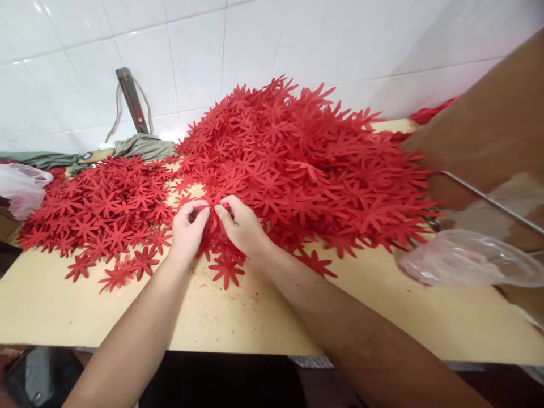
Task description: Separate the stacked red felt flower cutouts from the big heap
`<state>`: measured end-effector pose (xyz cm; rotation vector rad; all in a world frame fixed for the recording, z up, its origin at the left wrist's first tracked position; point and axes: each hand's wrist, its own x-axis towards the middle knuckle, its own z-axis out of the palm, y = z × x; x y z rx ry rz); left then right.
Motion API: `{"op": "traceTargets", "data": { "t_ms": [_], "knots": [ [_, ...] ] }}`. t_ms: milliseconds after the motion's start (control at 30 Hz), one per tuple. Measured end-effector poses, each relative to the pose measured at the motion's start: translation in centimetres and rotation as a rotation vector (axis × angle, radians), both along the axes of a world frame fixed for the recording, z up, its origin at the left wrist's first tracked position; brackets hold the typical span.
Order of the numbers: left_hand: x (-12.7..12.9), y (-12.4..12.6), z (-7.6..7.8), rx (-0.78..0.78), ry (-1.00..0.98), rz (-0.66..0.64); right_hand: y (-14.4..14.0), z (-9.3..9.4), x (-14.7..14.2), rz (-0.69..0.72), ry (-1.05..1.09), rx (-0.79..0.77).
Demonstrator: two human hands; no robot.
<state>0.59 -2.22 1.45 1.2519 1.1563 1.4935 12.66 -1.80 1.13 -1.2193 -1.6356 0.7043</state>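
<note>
My left hand (190, 225) and my right hand (238, 222) meet over the middle of the table, thumbs almost touching. Between them they pinch a red flower-shaped cutout (213, 214) with narrow petals, each hand closed on one side of it. My fingers partly cover it. Behind and to the right rises a large pile of similar red cutouts (289, 158). A lower pile of red cutouts (106, 204) spreads to the left of my left hand. Just below my hands, a loose cutout (227, 269) lies on the tabletop.
The pale tabletop (238, 323) carries small reddish crumbs. A clear plastic bag (467, 258) lies at right, beside a large brown cardboard piece (488, 147). A white plastic bag (25, 184) is at far left. Along the tiled wall are a metal bracket (132, 102) and grey-green cloth (147, 147).
</note>
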Motion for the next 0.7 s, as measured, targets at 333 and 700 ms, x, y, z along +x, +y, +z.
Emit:
{"op": "traceTargets", "data": {
  "t_ms": [333,700],
  "knots": [
    [0.1,0.1,0.5,-0.052,-0.149,0.005,0.1,-0.3,0.1,0.012,0.009,-0.02],
    [-0.9,0.3,1.0,-0.091,-0.38,0.106,-0.2,0.0,-0.2,0.158,0.069,-0.047]
  ]
}}
